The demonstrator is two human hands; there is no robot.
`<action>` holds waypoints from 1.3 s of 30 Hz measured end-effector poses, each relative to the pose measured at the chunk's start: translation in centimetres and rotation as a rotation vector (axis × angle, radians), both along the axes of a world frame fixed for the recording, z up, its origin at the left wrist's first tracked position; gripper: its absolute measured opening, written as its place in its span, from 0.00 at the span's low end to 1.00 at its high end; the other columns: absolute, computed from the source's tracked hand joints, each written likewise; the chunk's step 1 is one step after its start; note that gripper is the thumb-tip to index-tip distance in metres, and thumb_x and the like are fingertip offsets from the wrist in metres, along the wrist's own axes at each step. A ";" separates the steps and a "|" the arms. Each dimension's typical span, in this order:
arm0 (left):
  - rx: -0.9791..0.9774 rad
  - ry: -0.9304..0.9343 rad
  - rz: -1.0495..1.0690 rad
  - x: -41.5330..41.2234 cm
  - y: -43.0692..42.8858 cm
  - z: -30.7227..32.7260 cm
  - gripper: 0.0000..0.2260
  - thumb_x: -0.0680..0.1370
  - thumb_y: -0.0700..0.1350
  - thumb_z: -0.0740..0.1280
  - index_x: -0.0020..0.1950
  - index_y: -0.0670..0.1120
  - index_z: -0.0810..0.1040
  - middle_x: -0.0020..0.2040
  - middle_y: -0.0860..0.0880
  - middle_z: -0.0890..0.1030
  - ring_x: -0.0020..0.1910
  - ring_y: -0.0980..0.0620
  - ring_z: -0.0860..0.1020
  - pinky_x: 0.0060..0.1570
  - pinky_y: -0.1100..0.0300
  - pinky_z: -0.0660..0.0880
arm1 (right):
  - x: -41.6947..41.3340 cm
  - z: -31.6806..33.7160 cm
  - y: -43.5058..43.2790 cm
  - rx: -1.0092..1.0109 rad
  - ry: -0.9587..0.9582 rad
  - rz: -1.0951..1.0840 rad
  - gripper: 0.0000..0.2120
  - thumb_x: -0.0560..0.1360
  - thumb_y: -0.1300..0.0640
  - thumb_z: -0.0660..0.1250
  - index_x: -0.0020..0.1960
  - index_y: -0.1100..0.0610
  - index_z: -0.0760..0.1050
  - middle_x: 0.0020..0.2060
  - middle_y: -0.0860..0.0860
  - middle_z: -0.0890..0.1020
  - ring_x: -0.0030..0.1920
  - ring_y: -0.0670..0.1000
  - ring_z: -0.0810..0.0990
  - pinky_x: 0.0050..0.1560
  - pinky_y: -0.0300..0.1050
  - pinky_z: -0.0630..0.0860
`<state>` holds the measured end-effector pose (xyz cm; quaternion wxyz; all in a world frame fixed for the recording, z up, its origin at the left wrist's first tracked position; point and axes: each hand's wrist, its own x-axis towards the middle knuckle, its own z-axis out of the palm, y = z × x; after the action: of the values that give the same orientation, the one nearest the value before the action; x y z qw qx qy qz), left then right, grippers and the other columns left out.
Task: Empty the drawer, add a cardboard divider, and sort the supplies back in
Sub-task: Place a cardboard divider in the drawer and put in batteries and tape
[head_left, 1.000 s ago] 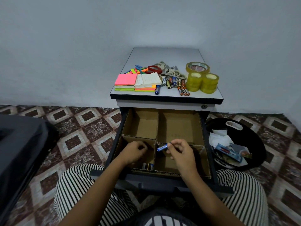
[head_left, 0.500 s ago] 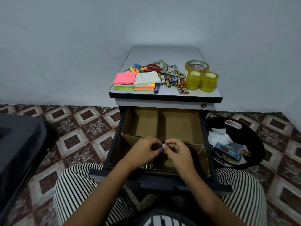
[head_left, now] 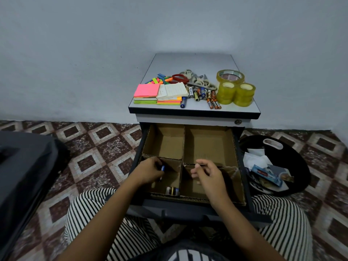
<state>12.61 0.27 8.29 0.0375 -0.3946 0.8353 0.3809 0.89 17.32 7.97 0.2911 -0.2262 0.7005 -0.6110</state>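
Note:
The open drawer [head_left: 246, 178] holds a cardboard divider [head_left: 181, 147] that splits it into compartments. My left hand [head_left: 148, 171] is inside the front left compartment and grips a blue battery [head_left: 162, 168]. A few batteries [head_left: 171, 191] lie at that compartment's front. My right hand [head_left: 207, 174] hovers over the front right compartment, fingers loosely curled, holding nothing. On the cabinet top [head_left: 194, 61] lie sticky note pads [head_left: 146, 92], more batteries [head_left: 205, 97], scissors [head_left: 192, 80] and yellow tape rolls [head_left: 235, 90].
A black round bin [head_left: 301, 166] with paper and packaging stands on the tiled floor right of the drawer. A dark case [head_left: 24, 166] lies at the left. My striped trouser knees flank the drawer front. A white wall is behind the cabinet.
The blue battery passed from my right hand to my left hand. My left hand then moved down into the front left compartment, and my right hand drew apart, empty.

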 end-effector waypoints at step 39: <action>0.068 -0.251 -0.254 -0.5 0.7 -2.5 0.15 0.79 0.38 0.59 0.64 0.44 0.75 0.64 0.44 0.75 0.62 0.47 0.73 0.54 0.63 0.67 | 0.0 0.1 -0.1 0.060 0.009 -0.016 0.07 0.79 0.56 0.61 0.47 0.45 0.74 0.41 0.48 0.82 0.43 0.46 0.81 0.47 0.42 0.75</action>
<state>12.15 0.99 5.78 0.2026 -0.3292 0.8539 0.3486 0.89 17.17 8.03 0.2896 -0.2144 0.7216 -0.5911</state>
